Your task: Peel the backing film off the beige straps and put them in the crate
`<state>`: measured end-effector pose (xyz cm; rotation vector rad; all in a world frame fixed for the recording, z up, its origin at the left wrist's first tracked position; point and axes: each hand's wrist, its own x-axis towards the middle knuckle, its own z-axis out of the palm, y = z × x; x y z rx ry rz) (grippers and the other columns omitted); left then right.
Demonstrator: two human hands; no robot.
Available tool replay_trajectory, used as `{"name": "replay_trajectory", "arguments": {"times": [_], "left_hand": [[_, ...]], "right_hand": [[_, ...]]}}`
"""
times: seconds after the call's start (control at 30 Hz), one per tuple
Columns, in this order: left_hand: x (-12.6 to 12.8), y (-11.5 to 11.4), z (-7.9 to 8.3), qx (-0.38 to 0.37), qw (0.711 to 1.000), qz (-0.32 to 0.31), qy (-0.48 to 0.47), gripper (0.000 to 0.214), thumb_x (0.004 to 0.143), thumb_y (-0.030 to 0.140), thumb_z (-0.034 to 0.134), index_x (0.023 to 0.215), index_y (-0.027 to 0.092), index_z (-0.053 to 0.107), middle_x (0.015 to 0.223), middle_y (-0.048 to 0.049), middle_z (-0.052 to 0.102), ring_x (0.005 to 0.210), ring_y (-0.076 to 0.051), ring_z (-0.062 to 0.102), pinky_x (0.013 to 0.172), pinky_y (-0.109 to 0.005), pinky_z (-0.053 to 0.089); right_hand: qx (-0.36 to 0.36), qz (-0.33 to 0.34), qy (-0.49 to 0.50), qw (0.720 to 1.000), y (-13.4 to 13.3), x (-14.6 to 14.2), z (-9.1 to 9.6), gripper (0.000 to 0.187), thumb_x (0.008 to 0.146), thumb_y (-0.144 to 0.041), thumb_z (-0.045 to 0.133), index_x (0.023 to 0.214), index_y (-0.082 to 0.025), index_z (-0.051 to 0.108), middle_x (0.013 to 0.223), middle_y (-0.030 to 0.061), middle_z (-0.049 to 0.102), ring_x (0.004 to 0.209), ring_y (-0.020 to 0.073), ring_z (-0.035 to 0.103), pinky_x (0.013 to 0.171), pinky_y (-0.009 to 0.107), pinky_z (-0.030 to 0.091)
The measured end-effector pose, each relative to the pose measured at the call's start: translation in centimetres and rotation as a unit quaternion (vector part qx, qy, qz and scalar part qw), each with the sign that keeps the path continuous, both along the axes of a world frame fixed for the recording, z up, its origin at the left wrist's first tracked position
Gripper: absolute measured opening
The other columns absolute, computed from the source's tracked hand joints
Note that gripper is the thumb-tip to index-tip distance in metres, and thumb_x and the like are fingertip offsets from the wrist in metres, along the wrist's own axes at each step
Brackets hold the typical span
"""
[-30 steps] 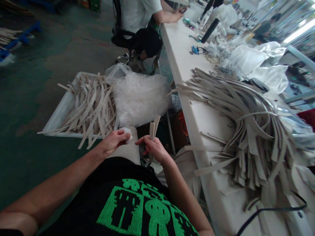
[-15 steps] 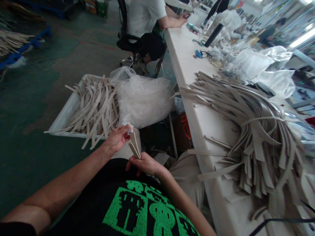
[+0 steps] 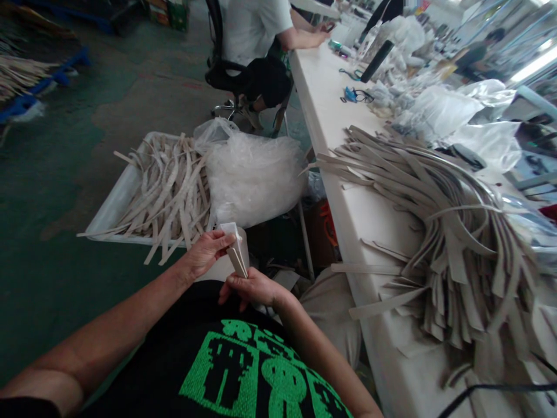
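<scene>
In front of my shirt, my left hand (image 3: 208, 251) pinches a small white sheet (image 3: 230, 229), thin like film or paper, at the upper end of a folded beige strip (image 3: 237, 262). My right hand (image 3: 252, 288) is closed round the lower part of that strip, whose free end stands up between the two hands. Whether one strip or more is in the grip, I cannot tell. On the table to the right lies a large tied bundle of similar beige strips (image 3: 461, 226).
A white tray (image 3: 108, 200) of loose strips stands at the left, beside a clear plastic bag (image 3: 256, 177). The white table (image 3: 324, 110) runs along my right, holding scissors (image 3: 354, 74) and plastic bags (image 3: 448, 110). A seated person (image 3: 256, 35) works at its far end.
The white sheet, crumpled at my left fingertips before, now lies flatter over the strip's end. My left hand has moved slightly towards my right, and the strip's free end sits closer to it.
</scene>
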<state>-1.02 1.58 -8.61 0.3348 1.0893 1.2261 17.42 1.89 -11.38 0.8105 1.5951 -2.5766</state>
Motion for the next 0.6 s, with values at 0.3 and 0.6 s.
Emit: {"name": "replay_trajectory", "arguments": {"times": [0.3,0.6], "left_hand": [[0.8,-0.9,-1.9,-0.022,0.999,0.049,-0.007,0.046,0.045,0.036,0.102,0.068,0.012,0.071,0.062,0.0011,0.066,0.055,-0.009,0.059,0.053,-0.019,0.049],[-0.2,-2.0,-2.3,-0.050,0.972,0.222,-0.058,0.044,0.048,0.032,0.102,0.071,0.014,0.069,0.063,0.0018,0.067,0.057,-0.010,0.061,0.056,-0.021,0.051]], "right_hand": [[0.191,-0.139,-0.081,0.968,-0.8,-0.4,2.2,0.042,0.103,-0.051,0.047,0.113,-0.016,0.067,0.083,0.0036,0.074,0.044,0.0074,0.054,0.045,0.019,0.042],[0.269,-0.151,-0.195,0.931,-0.2,2.4,3.3,0.042,0.101,-0.054,0.049,0.094,-0.018,0.070,0.059,-0.0010,0.065,0.040,0.0096,0.052,0.045,0.020,0.039]]}}
